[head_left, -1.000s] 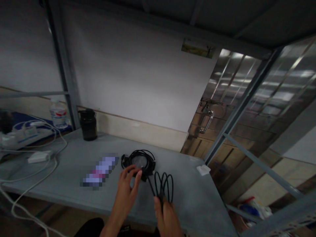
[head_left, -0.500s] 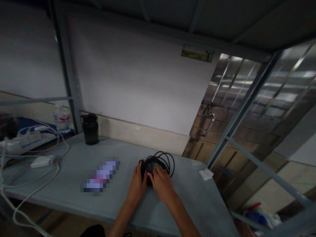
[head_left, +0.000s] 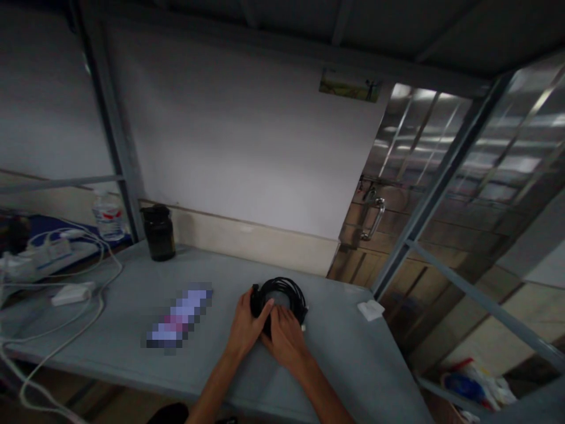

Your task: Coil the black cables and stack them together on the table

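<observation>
A coiled black cable [head_left: 289,288] rests on the grey tabletop [head_left: 344,365], its loops gathered in a ring. My left hand [head_left: 248,323] grips the ring's left side, thumb across the front and fingers behind it. On the near side, my right hand [head_left: 285,334] has its fingers bent and pressed together over the cable, close to my left thumb. A small light-coloured tip shows at the ring's right edge.
A phone [head_left: 180,318] with a blurred screen lies left of my hands. Behind it stands a dark bottle [head_left: 159,232]. White cables [head_left: 103,294] and a white adapter [head_left: 70,293] are at the left. A white paper [head_left: 371,310] lies near the right edge.
The loose loops at the right have been drawn into a tighter ring. My right hand has shifted slightly down, and my left thumb now lies across the front of the coil.
</observation>
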Tool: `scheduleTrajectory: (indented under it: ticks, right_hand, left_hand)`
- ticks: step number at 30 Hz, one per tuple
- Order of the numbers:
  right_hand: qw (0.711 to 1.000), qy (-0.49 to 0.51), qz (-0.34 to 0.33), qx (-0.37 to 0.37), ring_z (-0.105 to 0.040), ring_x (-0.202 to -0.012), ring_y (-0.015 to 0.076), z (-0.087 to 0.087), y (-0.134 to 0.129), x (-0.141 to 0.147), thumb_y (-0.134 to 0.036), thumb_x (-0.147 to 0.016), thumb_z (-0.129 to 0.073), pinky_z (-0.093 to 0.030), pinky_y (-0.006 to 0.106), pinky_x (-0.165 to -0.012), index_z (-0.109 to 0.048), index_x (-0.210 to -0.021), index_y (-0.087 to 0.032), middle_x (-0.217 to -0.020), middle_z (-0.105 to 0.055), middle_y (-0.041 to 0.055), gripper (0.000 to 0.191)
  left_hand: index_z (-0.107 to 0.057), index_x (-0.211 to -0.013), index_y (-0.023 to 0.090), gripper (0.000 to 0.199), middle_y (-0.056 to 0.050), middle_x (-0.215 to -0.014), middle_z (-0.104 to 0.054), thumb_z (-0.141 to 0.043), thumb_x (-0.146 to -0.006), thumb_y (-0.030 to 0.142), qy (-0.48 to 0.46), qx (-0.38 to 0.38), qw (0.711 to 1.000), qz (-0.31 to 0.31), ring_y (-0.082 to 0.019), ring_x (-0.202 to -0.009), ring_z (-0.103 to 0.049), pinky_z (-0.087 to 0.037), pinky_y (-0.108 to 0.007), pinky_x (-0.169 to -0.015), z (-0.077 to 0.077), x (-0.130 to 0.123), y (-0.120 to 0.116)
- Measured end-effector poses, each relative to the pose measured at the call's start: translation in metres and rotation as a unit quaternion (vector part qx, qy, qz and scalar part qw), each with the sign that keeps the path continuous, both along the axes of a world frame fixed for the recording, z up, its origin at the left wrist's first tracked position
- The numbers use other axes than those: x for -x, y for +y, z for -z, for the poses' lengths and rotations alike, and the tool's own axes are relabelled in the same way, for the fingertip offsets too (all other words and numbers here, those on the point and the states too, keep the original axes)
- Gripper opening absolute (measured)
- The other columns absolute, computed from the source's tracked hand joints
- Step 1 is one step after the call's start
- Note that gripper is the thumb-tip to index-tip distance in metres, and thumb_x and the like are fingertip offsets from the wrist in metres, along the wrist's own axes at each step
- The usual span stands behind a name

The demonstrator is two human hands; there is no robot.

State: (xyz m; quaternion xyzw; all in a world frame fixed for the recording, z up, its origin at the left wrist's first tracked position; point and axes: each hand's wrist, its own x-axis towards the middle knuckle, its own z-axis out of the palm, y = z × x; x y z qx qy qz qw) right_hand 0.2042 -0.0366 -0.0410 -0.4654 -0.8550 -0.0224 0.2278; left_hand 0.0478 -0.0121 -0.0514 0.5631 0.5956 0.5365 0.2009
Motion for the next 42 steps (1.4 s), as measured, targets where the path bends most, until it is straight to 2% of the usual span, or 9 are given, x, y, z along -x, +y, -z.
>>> scheduleTrajectory:
  ticks: [6,11,16,20,26,30,33,38,42]
  right_hand:
    - [0.997,0.058,-0.042,0.015,-0.073,-0.125,0.0374,-0.003,0.008,-0.021,-0.046,-0.106,-0.081,-0.059,0.052,-0.112,-0.061,-0.152,-0.014,-0.135,-0.075,0.0189,0.059]
    - [0.982,0.183,-0.042,0.035,-0.067,-0.129,0.0379,0.0,0.04,-0.07,-0.071,-0.103,-0.077,-0.046,0.063,-0.125,-0.072,-0.124,-0.021,-0.127,-0.074,0.0135,0.054]
    - [0.951,0.304,0.034,0.05,-0.056,-0.151,0.0333,0.018,0.074,-0.093,-0.065,-0.115,-0.051,-0.046,0.057,-0.13,-0.053,-0.159,-0.015,-0.16,-0.057,0.0228,0.066]
    - [0.923,0.369,0.065,0.084,-0.065,-0.145,0.0355,0.032,0.087,-0.095,-0.067,-0.106,-0.064,-0.05,0.058,-0.128,-0.058,-0.158,-0.017,-0.154,-0.067,0.021,0.072]
    - [0.883,0.45,0.024,0.128,-0.073,-0.136,0.033,0.033,0.093,-0.105,-0.054,-0.095,-0.072,-0.055,0.056,-0.124,-0.072,-0.146,-0.022,-0.145,-0.077,0.014,0.06]
    - [0.863,0.482,0.001,0.152,-0.076,-0.131,0.0321,0.028,0.094,-0.114,-0.04,-0.085,-0.069,-0.055,0.057,-0.123,-0.077,-0.138,-0.023,-0.139,-0.08,0.0106,0.056]
    - [0.851,0.498,-0.003,0.166,-0.077,-0.13,0.0321,0.023,0.091,-0.121,-0.033,-0.078,-0.067,-0.054,0.057,-0.125,-0.08,-0.132,-0.024,-0.135,-0.082,0.0092,0.056]
    - [0.831,0.528,0.002,0.174,-0.08,-0.121,0.0332,0.012,0.083,-0.128,-0.041,-0.081,-0.076,-0.06,0.056,-0.117,-0.085,-0.121,-0.024,-0.125,-0.085,0.0087,0.045]
    - [0.805,0.576,0.047,0.135,-0.079,-0.121,0.0337,0.007,0.08,-0.132,-0.057,-0.088,-0.081,-0.06,0.053,-0.113,-0.086,-0.115,-0.023,-0.124,-0.085,0.0116,0.044]
  left_hand:
    - [-0.062,-0.147,0.015,0.073,-0.024,-0.149,-0.072,-0.071,-0.077,0.034,0.023,0.03,0.999,-0.011,-0.044,-0.149,-0.063,-0.043,-0.062,-0.131,0.001,0.002,0.043]
    - [-0.065,-0.141,0.017,0.072,-0.021,-0.142,-0.077,-0.069,-0.07,0.023,0.039,0.036,0.999,0.007,-0.042,-0.144,-0.068,-0.042,-0.062,-0.131,0.003,-0.002,0.074]
    - [-0.064,-0.144,0.01,0.071,-0.026,-0.148,-0.072,-0.067,-0.075,0.021,0.034,0.018,0.999,0.012,-0.044,-0.152,-0.061,-0.038,-0.066,-0.134,0.009,-0.02,0.09]
    - [-0.06,-0.153,0.011,0.072,-0.025,-0.158,-0.067,-0.064,-0.081,0.021,0.014,0.001,1.0,0.025,-0.04,-0.155,-0.06,-0.04,-0.062,-0.136,0.012,-0.025,0.089]
    - [-0.062,-0.155,0.015,0.074,-0.021,-0.154,-0.071,-0.07,-0.082,0.025,-0.001,-0.009,0.998,0.059,-0.038,-0.146,-0.068,-0.047,-0.063,-0.131,0.004,-0.023,0.074]
    - [-0.073,-0.143,0.02,0.062,-0.017,-0.141,-0.078,-0.079,-0.086,0.046,-0.016,-0.012,0.997,0.076,-0.036,-0.132,-0.075,-0.055,-0.059,-0.123,-0.007,-0.024,0.062]
    - [-0.08,-0.127,0.021,0.055,-0.014,-0.12,-0.085,-0.076,-0.092,0.063,-0.04,0.004,0.995,0.091,-0.033,-0.106,-0.083,-0.065,-0.052,-0.104,-0.016,-0.023,0.057]
    - [-0.081,-0.093,0.024,0.052,-0.009,-0.088,-0.086,-0.063,-0.099,0.072,-0.069,0.013,0.993,0.096,-0.03,-0.083,-0.082,-0.065,-0.043,-0.085,-0.028,-0.027,0.053]
    - [-0.078,-0.096,0.024,0.059,-0.011,-0.092,-0.087,-0.058,-0.098,0.079,-0.097,0.0,0.993,0.073,-0.032,-0.089,-0.083,-0.064,-0.045,-0.087,-0.031,-0.029,0.051]
